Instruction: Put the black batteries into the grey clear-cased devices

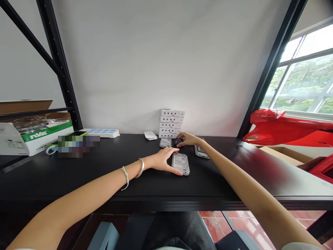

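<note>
On the black table, a pale flat device (181,164) shows a printed label inside its open-backed casing. My left hand (164,160) spans it from the left, with the thumb along the near edge and the fingertips at the far edge. Farther back, my right hand (187,139) has its fingers bent onto a small dark flat piece (179,141), partly covered by them. To its left lies another labelled device (165,142). A third device (201,152) lies partly behind my right forearm. White covers (150,135) are at the back left.
Stacked small white boxes (170,123) stand against the wall. On the left are a power strip (100,132), a blurred-out item (78,145) and an open carton (47,133). Red plastic (286,130) and an open cardboard box (287,155) sit at the right. Black shelf posts (62,69) flank the table.
</note>
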`<state>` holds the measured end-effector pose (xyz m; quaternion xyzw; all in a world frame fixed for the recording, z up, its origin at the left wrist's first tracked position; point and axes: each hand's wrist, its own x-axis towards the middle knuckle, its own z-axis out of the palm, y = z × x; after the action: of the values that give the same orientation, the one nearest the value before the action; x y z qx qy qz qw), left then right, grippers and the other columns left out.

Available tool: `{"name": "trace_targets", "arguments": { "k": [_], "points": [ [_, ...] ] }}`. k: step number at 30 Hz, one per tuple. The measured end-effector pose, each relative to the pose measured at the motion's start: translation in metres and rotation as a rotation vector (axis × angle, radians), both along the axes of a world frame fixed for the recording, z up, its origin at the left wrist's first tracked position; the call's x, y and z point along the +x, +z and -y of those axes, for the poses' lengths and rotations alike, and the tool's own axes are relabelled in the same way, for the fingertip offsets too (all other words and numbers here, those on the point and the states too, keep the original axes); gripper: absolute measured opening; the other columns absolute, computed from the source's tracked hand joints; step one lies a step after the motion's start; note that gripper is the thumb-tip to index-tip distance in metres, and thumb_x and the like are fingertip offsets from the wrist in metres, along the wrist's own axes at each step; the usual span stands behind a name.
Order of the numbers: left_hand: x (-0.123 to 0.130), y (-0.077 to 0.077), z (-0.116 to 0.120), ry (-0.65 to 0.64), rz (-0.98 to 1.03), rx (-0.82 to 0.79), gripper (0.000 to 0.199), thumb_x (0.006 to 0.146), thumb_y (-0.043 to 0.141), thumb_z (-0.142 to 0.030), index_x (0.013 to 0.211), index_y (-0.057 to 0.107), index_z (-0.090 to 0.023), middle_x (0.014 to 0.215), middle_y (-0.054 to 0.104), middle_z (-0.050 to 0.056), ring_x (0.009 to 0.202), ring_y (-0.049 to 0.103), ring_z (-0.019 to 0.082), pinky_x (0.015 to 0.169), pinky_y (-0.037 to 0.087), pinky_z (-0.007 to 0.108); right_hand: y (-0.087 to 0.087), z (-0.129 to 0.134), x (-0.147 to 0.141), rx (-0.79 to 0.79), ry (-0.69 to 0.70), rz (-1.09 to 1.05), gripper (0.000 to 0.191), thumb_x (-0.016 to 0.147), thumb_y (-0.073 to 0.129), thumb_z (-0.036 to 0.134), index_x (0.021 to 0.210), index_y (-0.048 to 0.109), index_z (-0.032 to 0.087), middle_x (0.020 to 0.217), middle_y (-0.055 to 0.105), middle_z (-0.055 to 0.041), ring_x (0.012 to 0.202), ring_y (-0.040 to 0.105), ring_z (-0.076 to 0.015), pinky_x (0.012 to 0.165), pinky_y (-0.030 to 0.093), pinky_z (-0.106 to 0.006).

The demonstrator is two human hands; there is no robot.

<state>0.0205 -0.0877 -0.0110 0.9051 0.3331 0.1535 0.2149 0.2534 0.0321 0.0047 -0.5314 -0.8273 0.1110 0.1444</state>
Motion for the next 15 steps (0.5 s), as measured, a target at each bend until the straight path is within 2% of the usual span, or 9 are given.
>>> {"name": "trace_targets", "arguments": {
  "k": [4,7,12,15],
  "points": [
    [0.001,-0.003,-0.002,0.028,0.063,-0.056,0.111,0.057,0.071,-0.069,0.144,0.023,-0.021,0.142,0.039,0.015,0.134,0.032,0.034,0.11,0.027,0.048,0.005,0.012,0.004,0.052,-0.047,-0.178,0.071,0.054,0.078,0.047,0.114,0.053,0.021,0.124,0.057,-0.0118,0.117,0.051,-0.0308,0.095,0.043,-0.041],
    [0.002,-0.007,-0.006,0.042,0.138,-0.132,0.116,0.053,0.076,-0.065,0.144,0.019,-0.021,0.14,0.039,0.016,0.134,0.033,0.034,0.111,0.026,0.049,0.013,0.034,0.003,0.084,0.019,-0.249,0.069,0.054,0.078,0.048,0.112,0.054,0.02,0.123,0.056,-0.0114,0.117,0.051,-0.0293,0.094,0.044,-0.039],
    [0.005,-0.011,-0.01,0.113,0.294,-0.259,0.139,0.045,0.084,-0.056,0.145,-0.006,-0.021,0.137,0.038,0.02,0.134,0.032,0.034,0.11,0.024,0.053,0.02,0.071,-0.009,0.021,0.181,-0.159,0.066,0.051,0.08,0.047,0.108,0.057,0.022,0.116,0.06,-0.0076,0.112,0.053,-0.03,0.094,0.043,-0.042],
    [0.005,-0.011,-0.009,0.13,0.322,-0.294,0.143,0.043,0.086,-0.054,0.145,-0.009,-0.022,0.135,0.038,0.02,0.134,0.031,0.035,0.11,0.024,0.054,0.02,0.078,-0.014,-0.065,0.2,-0.107,0.072,0.051,0.08,0.047,0.114,0.057,0.022,0.119,0.059,-0.0085,0.114,0.052,-0.0305,0.094,0.044,-0.041]
  ]
}}
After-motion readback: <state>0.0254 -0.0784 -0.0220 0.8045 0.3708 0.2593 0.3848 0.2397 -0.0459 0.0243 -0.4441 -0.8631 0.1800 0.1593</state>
